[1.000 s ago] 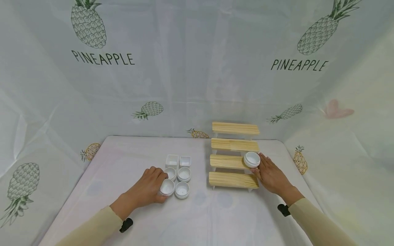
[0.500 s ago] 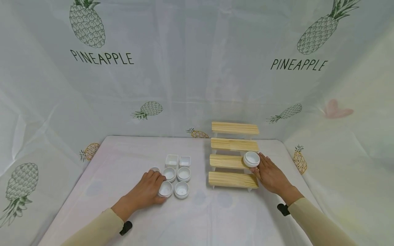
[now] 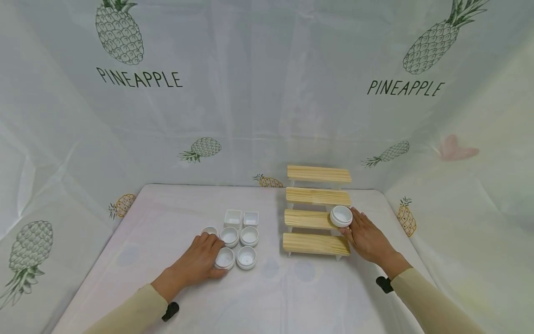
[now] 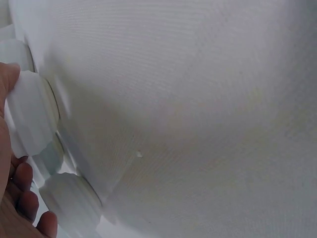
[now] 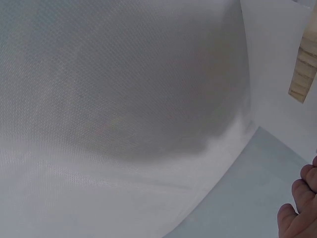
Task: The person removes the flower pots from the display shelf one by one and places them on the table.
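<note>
In the head view my left hand (image 3: 200, 260) holds a small round white bowl (image 3: 225, 257) at the front left of a cluster, thumb in front and fingers behind. The left wrist view shows the thumb against this bowl's side (image 4: 32, 114), the other fingers curled past it. My right hand (image 3: 369, 236) lies with straight fingers along the right side of another round white bowl (image 3: 341, 215), its thumb at the front. That bowl sits at the right end of the second step from the front of a wooden stand (image 3: 310, 219). The right wrist view shows only fingertips (image 5: 304, 193).
Beside the held bowl stands a round bowl (image 3: 247, 257); behind are more round bowls (image 3: 250, 236) and two square dishes, a larger one (image 3: 233, 218) and a smaller one (image 3: 251, 218). Pineapple-print cloth (image 3: 267, 116) encloses the table (image 3: 167, 208) at the back and sides.
The bowl in my left hand has shifted slightly left and toward the front, level with its neighbour. A round bowl behind that hand has come into sight. My right hand has stayed put.
</note>
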`<state>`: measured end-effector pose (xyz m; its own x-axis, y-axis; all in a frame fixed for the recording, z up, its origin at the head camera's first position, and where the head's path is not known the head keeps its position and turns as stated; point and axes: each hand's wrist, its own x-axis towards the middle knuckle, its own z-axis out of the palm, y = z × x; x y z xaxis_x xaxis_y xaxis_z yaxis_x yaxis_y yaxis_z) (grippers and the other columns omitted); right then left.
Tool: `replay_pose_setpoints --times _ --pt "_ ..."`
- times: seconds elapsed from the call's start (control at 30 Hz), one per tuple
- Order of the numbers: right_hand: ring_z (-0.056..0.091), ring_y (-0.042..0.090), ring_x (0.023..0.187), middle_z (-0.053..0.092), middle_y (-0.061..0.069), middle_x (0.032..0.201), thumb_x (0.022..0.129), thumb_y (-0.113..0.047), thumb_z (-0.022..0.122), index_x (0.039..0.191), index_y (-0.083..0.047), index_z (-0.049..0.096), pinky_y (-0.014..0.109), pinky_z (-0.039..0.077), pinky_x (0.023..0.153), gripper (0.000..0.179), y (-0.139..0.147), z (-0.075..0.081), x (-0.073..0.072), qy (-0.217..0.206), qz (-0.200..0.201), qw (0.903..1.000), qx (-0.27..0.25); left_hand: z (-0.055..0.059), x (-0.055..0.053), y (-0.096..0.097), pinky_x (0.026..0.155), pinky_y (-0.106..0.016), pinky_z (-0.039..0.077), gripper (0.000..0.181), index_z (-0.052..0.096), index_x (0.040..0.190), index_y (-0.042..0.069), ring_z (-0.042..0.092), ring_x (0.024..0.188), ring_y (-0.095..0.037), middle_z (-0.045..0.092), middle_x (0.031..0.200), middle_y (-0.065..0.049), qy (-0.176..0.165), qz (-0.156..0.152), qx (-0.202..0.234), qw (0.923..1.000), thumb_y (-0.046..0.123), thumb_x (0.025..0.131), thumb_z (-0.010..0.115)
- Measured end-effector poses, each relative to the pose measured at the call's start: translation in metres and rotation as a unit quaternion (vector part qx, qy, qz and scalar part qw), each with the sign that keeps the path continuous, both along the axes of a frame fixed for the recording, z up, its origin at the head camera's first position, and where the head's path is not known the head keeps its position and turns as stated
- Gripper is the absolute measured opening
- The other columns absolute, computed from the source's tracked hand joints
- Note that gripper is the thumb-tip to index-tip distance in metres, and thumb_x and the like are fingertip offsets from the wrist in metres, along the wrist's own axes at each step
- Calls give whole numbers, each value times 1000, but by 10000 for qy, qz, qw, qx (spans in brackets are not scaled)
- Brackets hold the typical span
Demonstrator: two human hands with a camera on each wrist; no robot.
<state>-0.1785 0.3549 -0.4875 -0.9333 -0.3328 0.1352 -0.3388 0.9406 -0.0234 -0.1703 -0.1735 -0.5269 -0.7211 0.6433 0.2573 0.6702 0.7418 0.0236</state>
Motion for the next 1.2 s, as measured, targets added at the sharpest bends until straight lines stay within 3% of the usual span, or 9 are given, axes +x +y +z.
replay_pose_setpoints --times 0.4,0.63,0.8,1.0,1.2 --pt "31 50 154 32 37 163 113 -39 44 155 20 30 59 28 124 74 0 0 1 18 18 10000 -26 2 -1 2 83 -36 38 71 64 116 7 44 97 -21 54 104 -2 289 -42 128 9995 62 77 86" --pt "31 50 154 33 37 162 113 -38 45 155 19 30 59 27 124 73 0 0 2 53 45 10000 -37 20 -10 21 85 -37 39 67 65 120 5 48 99 -24 58 106 -6 310 13 249 9992 57 83 84" --pt "31 50 154 33 37 162 114 -38 45 155 19 30 59 27 124 72 0 1 3 26 44 10000 -45 43 -22 53 84 -38 40 61 66 121 4 49 98 -26 60 108 -9 561 -105 359 9977 52 88 82" --pt "30 49 155 32 36 163 113 -38 46 156 19 29 59 26 125 73 2 2 5 -16 -9 10000 -96 74 -38 106 83 -39 40 55 63 124 5 48 98 -27 58 110 -9 952 -481 264 9939 49 95 76" --pt "29 49 155 31 36 164 114 -38 45 155 19 30 59 26 125 72 1 3 3 -39 40 10000 -77 104 -53 168 85 -37 38 56 63 133 7 46 101 -24 59 117 -6 879 -642 -76 9940 52 100 68"
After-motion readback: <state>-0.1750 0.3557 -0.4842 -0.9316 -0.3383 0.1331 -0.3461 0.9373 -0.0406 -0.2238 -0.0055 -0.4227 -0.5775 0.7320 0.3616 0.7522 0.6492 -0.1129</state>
